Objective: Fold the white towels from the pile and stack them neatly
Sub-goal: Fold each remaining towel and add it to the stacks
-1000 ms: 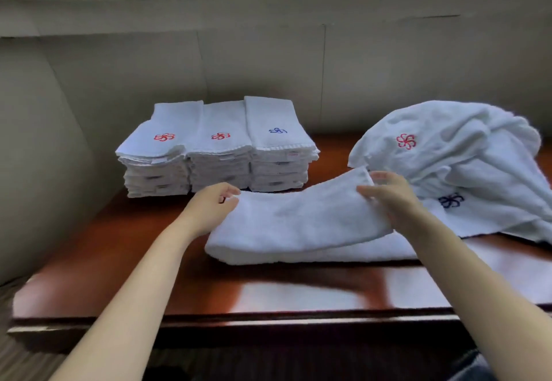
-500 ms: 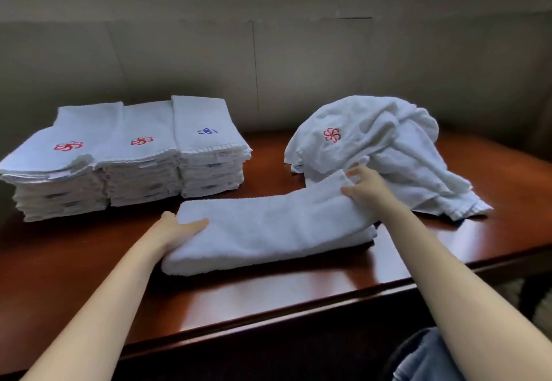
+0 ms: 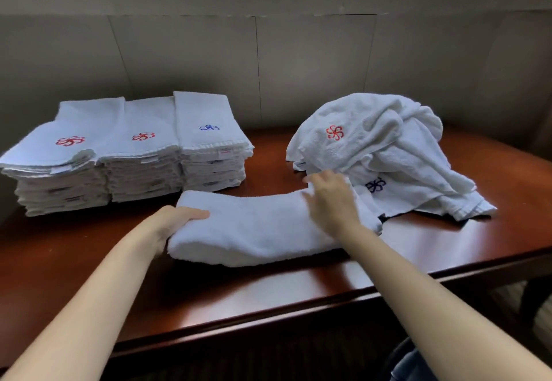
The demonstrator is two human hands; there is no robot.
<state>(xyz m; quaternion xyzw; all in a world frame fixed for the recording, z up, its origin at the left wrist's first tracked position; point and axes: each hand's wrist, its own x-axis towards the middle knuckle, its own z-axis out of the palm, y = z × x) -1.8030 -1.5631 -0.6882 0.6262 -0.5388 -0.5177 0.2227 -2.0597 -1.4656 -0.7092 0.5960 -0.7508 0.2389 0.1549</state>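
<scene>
Left hand [image 3: 176,221] is gripping the folded towel's [image 3: 254,228] left end; right hand [image 3: 331,201] is lying flat, fingers straight, on its right end, on the bench [image 3: 89,261].

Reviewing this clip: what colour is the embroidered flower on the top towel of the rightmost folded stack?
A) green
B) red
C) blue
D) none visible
C: the top towel of the rightmost folded stack carries a blue flower, while the two stacks to its left show red ones.
</scene>
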